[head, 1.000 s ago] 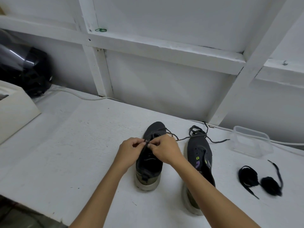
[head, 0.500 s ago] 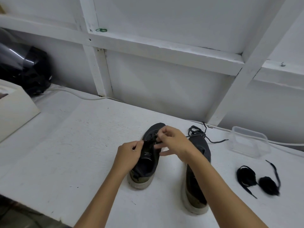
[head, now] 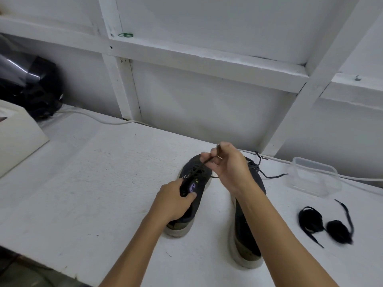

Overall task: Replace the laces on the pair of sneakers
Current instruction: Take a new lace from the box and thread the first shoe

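Head view shows the rough white table (head: 87,183), where the left sneaker (head: 193,183) of dark knit stands. Just right of it lies the second sneaker (head: 248,235). My left hand (head: 176,200) grips its side; my right hand (head: 230,166) pinches its thin dark lace (head: 207,160) above the toe.

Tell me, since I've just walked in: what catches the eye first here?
The two hands at the centre: the right hand pinches a dark lace pulled up from the left sneaker, which the left hand grips at its tongue. The other sneaker stands beside it under the right forearm, and two black lace bundles lie to the right on the white table.
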Tool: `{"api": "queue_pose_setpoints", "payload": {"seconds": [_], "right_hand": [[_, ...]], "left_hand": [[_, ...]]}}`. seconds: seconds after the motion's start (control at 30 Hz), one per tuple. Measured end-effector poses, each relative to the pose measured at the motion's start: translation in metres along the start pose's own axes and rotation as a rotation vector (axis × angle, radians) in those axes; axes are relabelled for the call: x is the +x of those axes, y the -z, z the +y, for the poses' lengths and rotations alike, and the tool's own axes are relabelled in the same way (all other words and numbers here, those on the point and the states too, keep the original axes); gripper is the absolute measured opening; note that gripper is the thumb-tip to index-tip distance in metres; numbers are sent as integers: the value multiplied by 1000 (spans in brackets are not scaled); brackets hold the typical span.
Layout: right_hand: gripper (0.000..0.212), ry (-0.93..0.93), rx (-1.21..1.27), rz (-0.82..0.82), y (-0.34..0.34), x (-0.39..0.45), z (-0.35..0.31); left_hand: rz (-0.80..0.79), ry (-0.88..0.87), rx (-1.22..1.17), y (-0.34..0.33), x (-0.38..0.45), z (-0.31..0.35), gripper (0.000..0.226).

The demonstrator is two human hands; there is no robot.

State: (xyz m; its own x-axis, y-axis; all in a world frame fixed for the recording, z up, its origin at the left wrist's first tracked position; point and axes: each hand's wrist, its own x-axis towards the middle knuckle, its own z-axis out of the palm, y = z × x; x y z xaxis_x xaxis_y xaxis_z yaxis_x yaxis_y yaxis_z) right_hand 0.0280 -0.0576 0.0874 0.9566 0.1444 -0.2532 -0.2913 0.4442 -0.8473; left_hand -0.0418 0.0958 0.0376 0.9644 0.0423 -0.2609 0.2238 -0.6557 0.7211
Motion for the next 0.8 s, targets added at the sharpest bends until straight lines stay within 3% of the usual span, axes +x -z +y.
{"api": "queue_pose_setpoints", "payload": {"seconds": [0.03,0.17,0.27,0.4,0.6,0.7,0.8], "right_hand": [[20,18,-103,10,4,1,-2],[18,84,-970,-97,19,-1,1],[15,-17,-1301,-296,20,3,5],[11,-66,-1647,-371,22,9,3],[18,-102,-1317,-341,32,8,3],[18,-175,-740,-359,26,6,10],[19,-109,-120,-330,14,1,1]], "left_hand": [[3,1,-1,0,0,0,36],[20,4,27,-3,1,-1,34],[24,-2,42,-4,3,-1,33],[33,0,43,-3,1,-2,48],[39,-1,46,-4,0,2,40],[37,12,29,-4,0,0,31],[40,21,14,-3,0,-1,28]]}}
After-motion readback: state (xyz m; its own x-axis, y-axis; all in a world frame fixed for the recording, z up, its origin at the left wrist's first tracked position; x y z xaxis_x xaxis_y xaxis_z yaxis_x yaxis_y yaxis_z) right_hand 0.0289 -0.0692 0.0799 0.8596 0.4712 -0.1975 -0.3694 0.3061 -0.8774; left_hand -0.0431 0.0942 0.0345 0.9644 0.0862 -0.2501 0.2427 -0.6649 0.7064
